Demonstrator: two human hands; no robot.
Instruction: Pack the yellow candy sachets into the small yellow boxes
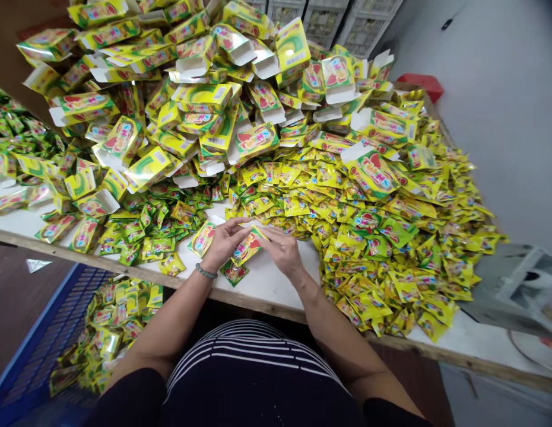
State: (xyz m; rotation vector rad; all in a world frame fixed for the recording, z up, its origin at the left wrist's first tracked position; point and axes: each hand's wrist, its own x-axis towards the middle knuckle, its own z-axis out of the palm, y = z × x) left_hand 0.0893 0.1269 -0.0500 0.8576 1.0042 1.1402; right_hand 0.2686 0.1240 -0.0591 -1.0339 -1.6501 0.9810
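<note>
Near the table's front edge, a small yellow and green box (246, 247) is held between both hands. My left hand (223, 242), with a beaded bracelet at the wrist, pinches its left end. My right hand (282, 248) has its fingers closed on the upper right end. Another yellow box (202, 238) lies just left of my left hand, partly covered by it. A green sachet (235, 273) rests on the white tabletop (276, 287) below the held box.
Many open boxes (253, 142) are heaped at the back. Yellow sachets (392, 255) spread to the right, green sachets (142, 222) to the left. A blue crate (48, 332) stands below left with packets inside. A grey device (516, 287) sits at far right.
</note>
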